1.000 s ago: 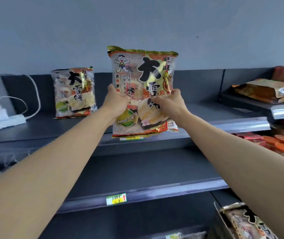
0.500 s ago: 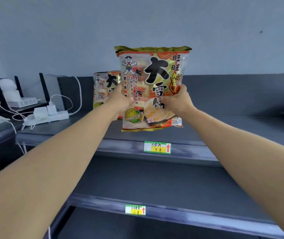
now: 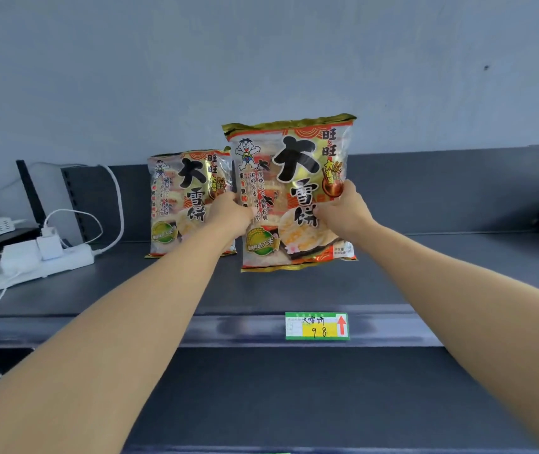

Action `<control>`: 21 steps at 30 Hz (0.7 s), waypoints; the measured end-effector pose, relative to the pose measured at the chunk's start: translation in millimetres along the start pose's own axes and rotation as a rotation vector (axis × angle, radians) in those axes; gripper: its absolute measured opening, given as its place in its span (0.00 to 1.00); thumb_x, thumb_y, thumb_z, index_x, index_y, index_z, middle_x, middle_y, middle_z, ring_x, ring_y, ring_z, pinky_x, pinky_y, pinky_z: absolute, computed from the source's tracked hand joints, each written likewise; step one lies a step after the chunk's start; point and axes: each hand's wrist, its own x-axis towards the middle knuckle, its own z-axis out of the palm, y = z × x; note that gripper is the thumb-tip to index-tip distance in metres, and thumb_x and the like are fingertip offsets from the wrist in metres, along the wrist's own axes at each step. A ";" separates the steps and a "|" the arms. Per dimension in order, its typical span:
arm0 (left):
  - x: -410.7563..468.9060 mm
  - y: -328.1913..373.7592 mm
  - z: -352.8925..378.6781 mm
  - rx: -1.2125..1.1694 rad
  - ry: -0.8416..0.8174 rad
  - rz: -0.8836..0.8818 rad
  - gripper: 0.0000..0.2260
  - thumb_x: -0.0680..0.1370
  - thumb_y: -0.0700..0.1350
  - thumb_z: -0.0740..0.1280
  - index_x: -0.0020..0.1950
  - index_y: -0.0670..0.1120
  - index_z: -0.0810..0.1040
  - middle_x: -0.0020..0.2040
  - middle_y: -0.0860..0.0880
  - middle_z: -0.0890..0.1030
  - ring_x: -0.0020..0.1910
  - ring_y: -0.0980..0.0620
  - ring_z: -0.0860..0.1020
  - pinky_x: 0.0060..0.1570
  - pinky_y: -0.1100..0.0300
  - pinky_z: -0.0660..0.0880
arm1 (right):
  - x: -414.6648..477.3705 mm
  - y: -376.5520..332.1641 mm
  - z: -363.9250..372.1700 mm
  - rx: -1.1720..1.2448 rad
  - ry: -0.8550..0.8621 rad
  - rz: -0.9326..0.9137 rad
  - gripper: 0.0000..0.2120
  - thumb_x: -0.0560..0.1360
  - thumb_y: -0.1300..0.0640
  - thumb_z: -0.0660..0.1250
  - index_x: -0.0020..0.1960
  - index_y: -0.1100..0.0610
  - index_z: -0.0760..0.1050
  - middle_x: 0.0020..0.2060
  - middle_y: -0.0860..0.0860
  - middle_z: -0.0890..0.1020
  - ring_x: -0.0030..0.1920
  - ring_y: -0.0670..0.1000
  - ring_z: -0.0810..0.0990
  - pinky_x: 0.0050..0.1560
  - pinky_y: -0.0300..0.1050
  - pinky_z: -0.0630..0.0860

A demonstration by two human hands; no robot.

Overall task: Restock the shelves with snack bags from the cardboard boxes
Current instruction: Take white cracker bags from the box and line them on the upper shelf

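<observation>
The snack bag [image 3: 294, 191] is upright, print facing out, over the middle of the top shelf [image 3: 425, 283]. Its bottom seam is at or just above the shelf surface, and I cannot tell whether it touches. The left hand [image 3: 228, 214] grips its left edge and the right hand [image 3: 343, 211] its right edge, each at mid-height with fingers curled round the film. The fingertips are hidden behind the bag. The step in hand looks like setting it down. To do that well, lower the seam flat onto the shelf, slide the bag to the far side until it leans on the back panel [image 3: 441, 191], level with the second bag [image 3: 183, 204], then let go with both hands together so it does not tip forward. The second bag is just left of and behind the held one, and a power strip [image 3: 48, 257] with plugged-in chargers lies further left. A price tag [image 3: 316, 326] sits on the near lip, and the lower shelf [image 3: 294, 394] is below. No cardboard box is in view.
</observation>
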 end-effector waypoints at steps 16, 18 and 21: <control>93.8 -31.7 38.2 -0.098 -0.020 -0.034 0.16 0.77 0.36 0.67 0.64 0.40 0.73 0.59 0.42 0.79 0.55 0.43 0.79 0.56 0.46 0.78 | 74.1 26.1 37.5 -0.090 -0.094 0.047 0.31 0.74 0.55 0.64 0.73 0.54 0.56 0.65 0.57 0.62 0.61 0.63 0.71 0.64 0.58 0.72; 102.5 -32.6 43.5 -0.110 0.010 -0.034 0.15 0.77 0.37 0.67 0.63 0.41 0.74 0.58 0.42 0.80 0.55 0.43 0.79 0.57 0.45 0.77 | 84.2 29.6 41.9 -0.078 -0.108 0.042 0.31 0.73 0.54 0.63 0.73 0.52 0.55 0.64 0.57 0.61 0.61 0.63 0.70 0.63 0.59 0.72; 110.9 -33.8 50.0 -0.120 0.031 -0.025 0.16 0.76 0.37 0.67 0.63 0.41 0.73 0.59 0.43 0.79 0.57 0.44 0.78 0.59 0.46 0.76 | 94.0 33.9 45.9 -0.076 -0.139 0.016 0.33 0.74 0.56 0.62 0.75 0.51 0.52 0.66 0.56 0.61 0.63 0.62 0.68 0.64 0.54 0.70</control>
